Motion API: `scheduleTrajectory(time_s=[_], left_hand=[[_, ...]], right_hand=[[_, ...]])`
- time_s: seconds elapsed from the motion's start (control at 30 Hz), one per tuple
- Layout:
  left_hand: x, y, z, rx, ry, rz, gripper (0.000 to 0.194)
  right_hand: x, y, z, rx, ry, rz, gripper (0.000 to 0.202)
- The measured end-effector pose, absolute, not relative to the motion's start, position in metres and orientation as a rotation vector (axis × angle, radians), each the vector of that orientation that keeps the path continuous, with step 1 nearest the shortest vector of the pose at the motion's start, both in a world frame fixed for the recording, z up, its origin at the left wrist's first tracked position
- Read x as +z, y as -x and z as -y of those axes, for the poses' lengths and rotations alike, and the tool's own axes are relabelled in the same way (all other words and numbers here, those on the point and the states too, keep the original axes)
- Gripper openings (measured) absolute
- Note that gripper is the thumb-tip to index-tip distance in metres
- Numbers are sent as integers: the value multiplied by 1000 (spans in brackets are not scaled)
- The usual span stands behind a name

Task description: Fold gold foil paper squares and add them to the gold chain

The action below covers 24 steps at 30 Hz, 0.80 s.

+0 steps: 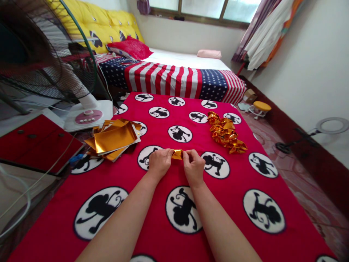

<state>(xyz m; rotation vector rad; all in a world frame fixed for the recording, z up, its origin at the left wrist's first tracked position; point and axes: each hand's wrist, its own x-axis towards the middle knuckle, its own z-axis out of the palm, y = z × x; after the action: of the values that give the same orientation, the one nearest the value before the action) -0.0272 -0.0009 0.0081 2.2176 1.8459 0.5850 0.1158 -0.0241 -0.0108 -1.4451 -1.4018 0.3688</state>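
Between my two hands is a small piece of folded gold foil paper (pixel 178 154), its shiny side showing. My left hand (pixel 160 162) pinches its left end, fingers closed. At the opposite end my right hand (pixel 193 164) grips it the same way. Both hands are over the middle of the red cloth (pixel 152 225) with black monkey prints. To the left lies a loose stack of flat gold foil paper sheets (pixel 116 138) with white undersides. A pile of folded gold foil pieces (pixel 225 133) rests on the cloth at the right.
An electric fan (pixel 87 112) stands at the left, beside a red-topped cabinet (pixel 38 142). Behind the table is a bed (pixel 174 78) with a flag-pattern cover. On the floor at right are a yellow stool (pixel 262 106) and a ring light (pixel 331 124).
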Motion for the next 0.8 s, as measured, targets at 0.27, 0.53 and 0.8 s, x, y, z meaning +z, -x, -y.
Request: scheduleTrajectory(time_s=[0.27, 0.53, 0.8], left_hand=[[7, 26, 1, 620, -2127, -1928, 56], [6, 28, -1, 664, -2067, -1934, 53], [3, 31, -2, 700, -2132, -1894, 41]], right_hand=[[-12, -116, 25, 370, 1421, 1412, 20], [-13, -117, 23, 376, 1402, 1377, 20], [-15, -122, 18, 431, 1403, 1301, 19]])
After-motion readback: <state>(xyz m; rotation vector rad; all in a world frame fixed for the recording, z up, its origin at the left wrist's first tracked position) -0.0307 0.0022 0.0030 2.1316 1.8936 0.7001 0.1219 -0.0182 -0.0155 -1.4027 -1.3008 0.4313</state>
